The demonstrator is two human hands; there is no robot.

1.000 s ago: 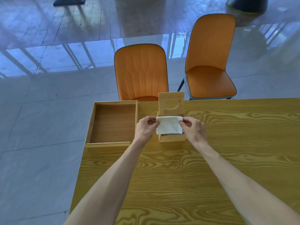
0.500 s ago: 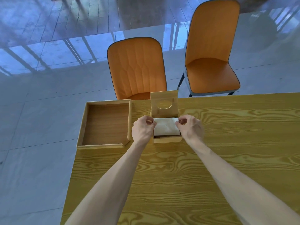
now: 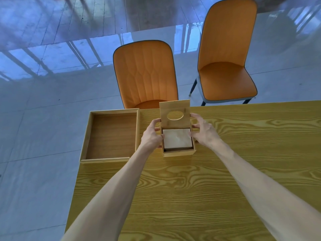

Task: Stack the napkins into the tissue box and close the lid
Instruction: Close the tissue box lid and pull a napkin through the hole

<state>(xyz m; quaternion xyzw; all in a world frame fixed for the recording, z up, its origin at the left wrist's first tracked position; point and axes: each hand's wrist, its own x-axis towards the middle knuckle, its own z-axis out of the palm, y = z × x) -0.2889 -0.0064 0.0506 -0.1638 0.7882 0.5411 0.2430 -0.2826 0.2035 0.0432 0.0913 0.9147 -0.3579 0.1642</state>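
A small wooden tissue box (image 3: 178, 152) stands on the table near its far edge. Its hinged lid (image 3: 174, 106), with an oval hole, is upright at the back. A stack of white napkins (image 3: 177, 139) lies flat inside the box. My left hand (image 3: 150, 135) is at the box's left side, with its fingers on the lid's left edge. My right hand (image 3: 204, 131) is at the right side, its fingertips on the lid's right edge.
An open wooden tray (image 3: 111, 160) with nothing in it sits left of the box at the table's corner. Two orange chairs (image 3: 145, 73) (image 3: 225, 49) stand beyond the yellow wood-grain table (image 3: 191, 188). The table's left edge runs below the tray.
The napkin that both hands held over the box now lies inside it. Both hands have let go of it and moved up to the lid's side edges.
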